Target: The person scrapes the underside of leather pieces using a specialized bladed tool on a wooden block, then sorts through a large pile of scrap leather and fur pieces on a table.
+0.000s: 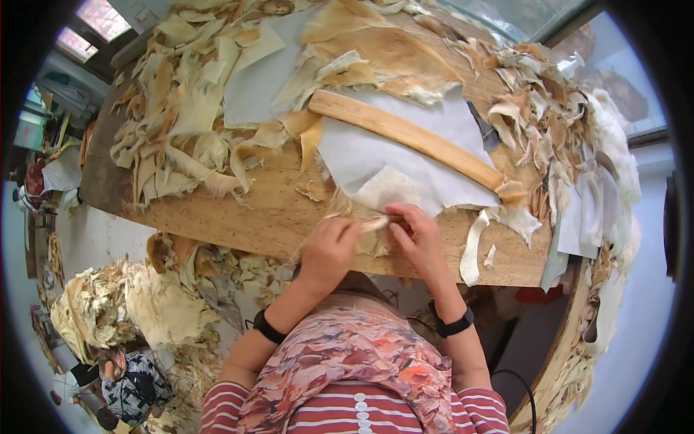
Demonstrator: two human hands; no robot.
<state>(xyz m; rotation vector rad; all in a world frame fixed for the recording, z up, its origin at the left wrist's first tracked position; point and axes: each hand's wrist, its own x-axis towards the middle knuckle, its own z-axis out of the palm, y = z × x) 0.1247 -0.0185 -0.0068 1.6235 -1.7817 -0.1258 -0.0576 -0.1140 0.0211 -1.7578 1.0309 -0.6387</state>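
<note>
Between the hands (pixel 329 249) (pixel 419 239), pale strip (pixel 374 223), ends unclear

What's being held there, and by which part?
A pale, hide-like piece: the left hand pinches its left side, the right hand its right side.

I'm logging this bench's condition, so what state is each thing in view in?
Left hand: fingers closed on the hide piece
Right hand: thumb and finger pinching the hide piece
Hide piece: held between both hands
Wooden slat: lying across the pale sheet
Pale sheet: spread out, partly covered
White strip: lying loose, curved
Wooden table: strewn with scraps
</note>
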